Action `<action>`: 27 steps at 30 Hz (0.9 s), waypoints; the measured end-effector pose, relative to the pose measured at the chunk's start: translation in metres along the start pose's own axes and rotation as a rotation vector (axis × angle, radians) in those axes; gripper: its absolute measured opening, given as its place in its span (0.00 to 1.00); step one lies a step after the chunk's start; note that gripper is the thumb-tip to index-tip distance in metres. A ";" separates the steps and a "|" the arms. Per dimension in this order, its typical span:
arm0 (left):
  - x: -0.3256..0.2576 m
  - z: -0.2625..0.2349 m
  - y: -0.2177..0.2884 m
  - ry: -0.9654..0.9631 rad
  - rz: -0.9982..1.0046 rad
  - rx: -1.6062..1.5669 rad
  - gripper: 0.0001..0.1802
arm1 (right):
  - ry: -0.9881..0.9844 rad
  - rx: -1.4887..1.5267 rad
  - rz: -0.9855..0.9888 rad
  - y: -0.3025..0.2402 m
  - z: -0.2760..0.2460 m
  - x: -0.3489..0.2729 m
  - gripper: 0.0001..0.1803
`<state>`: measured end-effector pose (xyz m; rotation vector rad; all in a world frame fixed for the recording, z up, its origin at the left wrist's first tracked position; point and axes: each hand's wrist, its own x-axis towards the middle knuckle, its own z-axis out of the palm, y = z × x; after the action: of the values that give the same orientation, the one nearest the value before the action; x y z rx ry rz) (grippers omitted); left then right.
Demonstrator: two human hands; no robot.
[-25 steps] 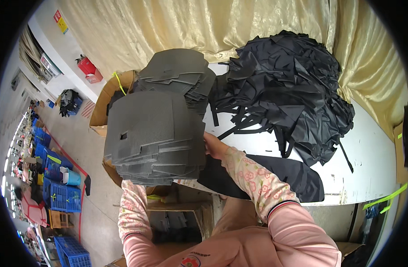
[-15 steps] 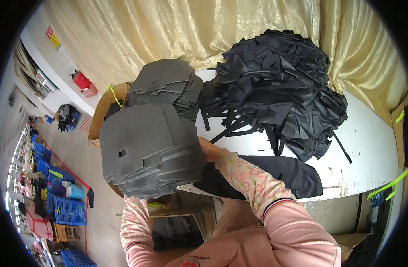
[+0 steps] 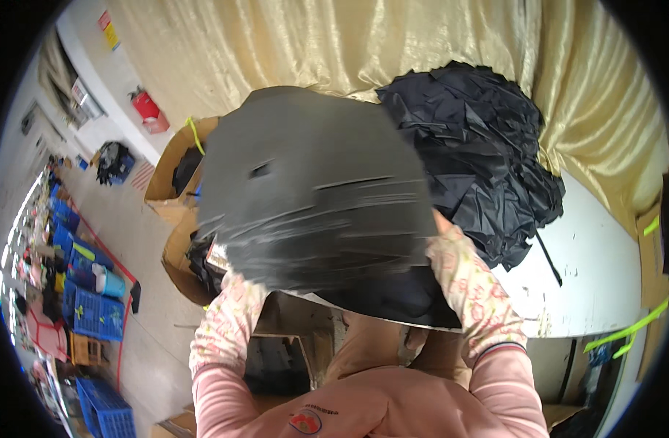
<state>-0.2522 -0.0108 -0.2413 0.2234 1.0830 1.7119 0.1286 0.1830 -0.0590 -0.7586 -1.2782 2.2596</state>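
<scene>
Your stack of dark grey flat cut foam sheets (image 3: 312, 193) is lifted up close to the camera and blocks most of the view. It's motion-blurred, so the sheet edges smear together.

Your left hand (image 3: 228, 274) is under the stack's lower left corner and your right hand (image 3: 438, 228) is at its right edge. Both look clamped on the stack, but the fingers are hidden behind the foam, so take that as probable.

Edges:
- The stack's right edge overlaps the heap of black fabric pieces (image 3: 480, 160) piled on the white surface (image 3: 597, 277).
- The stack's left edge overhangs the open brown cardboard box (image 3: 175, 212) standing on the floor beside the surface.
- The surface's near rim runs just below the stack, at your waist.

Room: bare white surface to the right of the heap, up to the gold curtain (image 3: 334, 51) behind. To the left, a floor aisle with blue plastic crates (image 3: 93, 314) well apart from the box.
</scene>
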 end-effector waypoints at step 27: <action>0.087 0.169 -0.076 0.001 0.062 -0.292 0.34 | 0.058 0.158 -0.097 0.059 -0.102 0.005 0.19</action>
<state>-0.1364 0.1575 -0.2308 0.0716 0.8207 1.9013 0.1848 0.2228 -0.1547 -0.6851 -1.0714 2.2137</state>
